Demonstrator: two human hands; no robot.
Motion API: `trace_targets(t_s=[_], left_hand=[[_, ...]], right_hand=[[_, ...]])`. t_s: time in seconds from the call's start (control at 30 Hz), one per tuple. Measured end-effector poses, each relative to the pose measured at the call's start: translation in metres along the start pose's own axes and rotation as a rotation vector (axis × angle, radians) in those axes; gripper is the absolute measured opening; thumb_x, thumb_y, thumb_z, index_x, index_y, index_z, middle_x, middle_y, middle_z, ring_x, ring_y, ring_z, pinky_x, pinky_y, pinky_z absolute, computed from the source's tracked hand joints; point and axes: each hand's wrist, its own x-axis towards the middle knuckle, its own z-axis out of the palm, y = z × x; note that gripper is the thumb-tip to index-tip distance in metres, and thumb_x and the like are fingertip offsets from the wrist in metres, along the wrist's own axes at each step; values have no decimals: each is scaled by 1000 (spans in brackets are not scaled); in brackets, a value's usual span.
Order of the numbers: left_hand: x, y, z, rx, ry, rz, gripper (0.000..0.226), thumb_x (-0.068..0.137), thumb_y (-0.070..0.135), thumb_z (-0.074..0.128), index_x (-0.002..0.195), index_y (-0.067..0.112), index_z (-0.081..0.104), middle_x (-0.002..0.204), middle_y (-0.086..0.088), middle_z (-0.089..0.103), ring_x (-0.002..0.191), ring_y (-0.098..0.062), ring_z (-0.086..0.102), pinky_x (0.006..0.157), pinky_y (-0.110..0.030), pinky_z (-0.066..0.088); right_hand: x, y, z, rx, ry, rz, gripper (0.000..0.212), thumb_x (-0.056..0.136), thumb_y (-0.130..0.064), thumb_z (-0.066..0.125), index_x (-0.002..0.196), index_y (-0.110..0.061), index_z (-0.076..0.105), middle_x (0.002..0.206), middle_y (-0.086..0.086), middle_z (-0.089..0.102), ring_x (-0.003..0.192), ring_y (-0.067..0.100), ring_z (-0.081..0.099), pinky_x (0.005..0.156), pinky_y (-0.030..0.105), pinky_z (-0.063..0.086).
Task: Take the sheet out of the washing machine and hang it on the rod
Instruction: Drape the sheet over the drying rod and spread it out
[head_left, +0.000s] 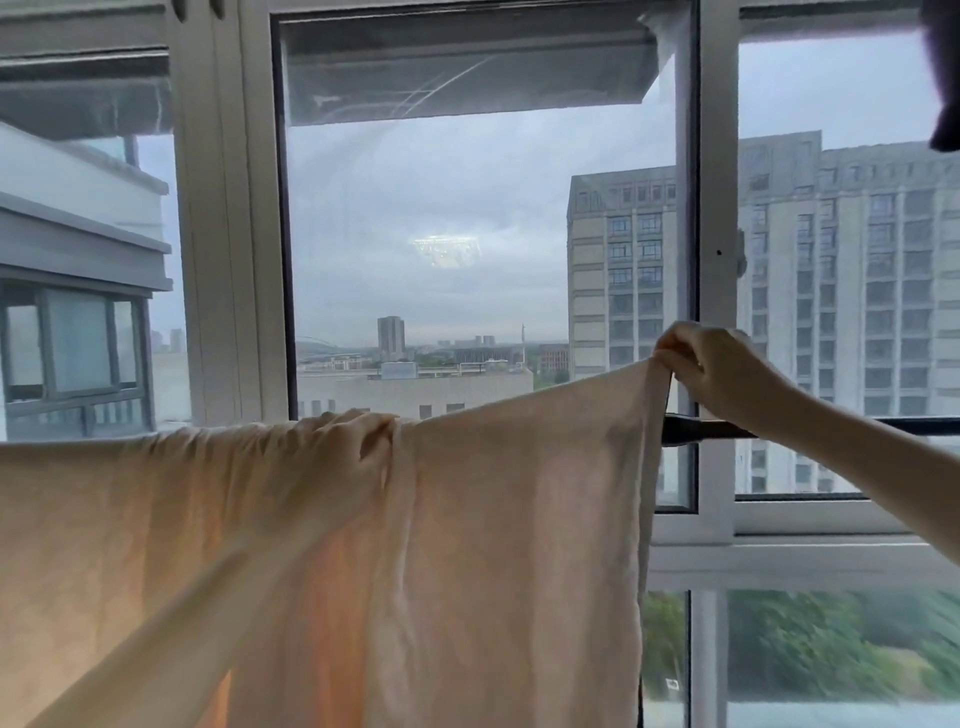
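Peach sheet (519, 519) draped over dark rod (701, 430) by the window (717, 208). Right hand (717, 369) pinching its top right corner, lifted above rod. Left hand (348, 447) bunching fabric along the rod's middle.

A wide window (483, 234) with white frames (717, 208) fills the far side of the room, letting in soft grey daylight from an overcast sky (441, 171). Beyond the glass, a tall pale apartment block (831, 270) stands at right, a balcony (78, 312) at left, and green trees (831, 639) show low right.
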Motion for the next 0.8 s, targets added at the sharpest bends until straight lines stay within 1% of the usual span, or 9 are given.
trace_targets(t_s=[0.07,0.17,0.23,0.37,0.47,0.53,0.67,0.73,0.8], left_hand=[[-1,34,8,-42,47,-12,28,93,26,45,111,31,67,112,13,66,109,-11,53,108,-42,28],[1,89,28,-61,20,23,32,90,34,41,107,30,69,111,13,66,106,-12,55,108,-46,27],[3,121,46,-65,-2,38,25,93,38,49,106,31,69,109,15,66,105,-11,56,107,-44,28],[5,176,74,-133,38,22,13,91,29,60,98,31,71,95,17,67,93,-9,60,90,-36,46],[6,205,83,-155,96,-23,15,87,16,65,89,28,72,84,19,66,86,-8,64,78,-27,49],[7,221,88,-123,121,-36,15,87,13,65,88,26,73,84,15,69,85,-10,65,76,-26,48],[6,253,96,-107,159,-23,10,87,17,65,89,22,74,88,8,72,86,-13,65,80,-33,51],[9,270,103,-122,167,-10,9,87,18,66,87,21,74,86,8,72,86,-12,66,81,-32,51],[12,287,111,-133,153,-1,9,87,21,65,86,23,73,86,9,72,85,-10,66,80,-31,51]], right_hand=[[-6,21,-14,-5,-4,-9,10,93,-13,57,94,-6,65,75,-1,61,63,0,53,59,8,35],[-15,51,-34,9,-7,-24,11,93,-15,57,92,-9,65,77,0,64,65,5,55,58,9,36],[-21,70,-46,25,-32,-54,10,92,-16,59,92,-9,66,77,-1,65,68,10,58,61,14,41],[-36,106,-66,33,-68,-146,11,91,-18,61,95,-11,68,83,1,70,73,15,64,72,30,54],[-43,132,-77,70,-77,-178,13,92,-18,60,97,-10,68,87,3,72,76,16,66,75,35,56],[-45,146,-83,74,-98,-195,13,92,-20,60,98,-11,68,88,4,72,76,16,66,75,35,56],[-49,174,-95,67,-101,-194,14,92,-20,60,98,-10,68,88,3,72,76,15,66,76,33,56],[-54,190,-101,77,-90,-166,13,91,-19,60,98,-10,67,88,3,72,77,14,65,75,28,54],[-62,205,-107,78,-85,-138,12,91,-19,60,97,-11,67,88,2,71,76,13,63,70,19,48]])
